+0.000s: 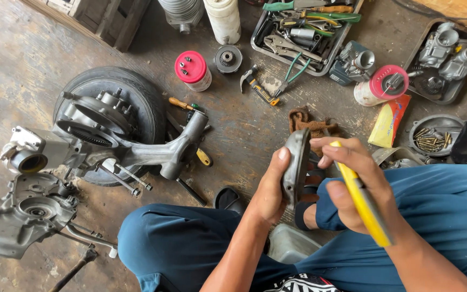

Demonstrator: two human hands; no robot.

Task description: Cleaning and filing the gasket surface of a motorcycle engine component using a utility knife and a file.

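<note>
My left hand (270, 189) grips a grey metal cover plate (297, 162), held on edge between my knees. My right hand (352, 181) holds a yellow-handled tool (364, 203); its working end is hidden behind my fingers, next to the plate. Both hands are above my blue trousers (190, 243), close together over the floor.
An engine casing with a tyre (112, 127) and a second crankcase half (22, 213) lie at the left. A tool tray (304, 32), two red-lidded jars (192, 69), a carburettor tray (447, 57), a dish of screws (431, 138), pliers (258, 86) and a brown rag (312, 127) lie ahead.
</note>
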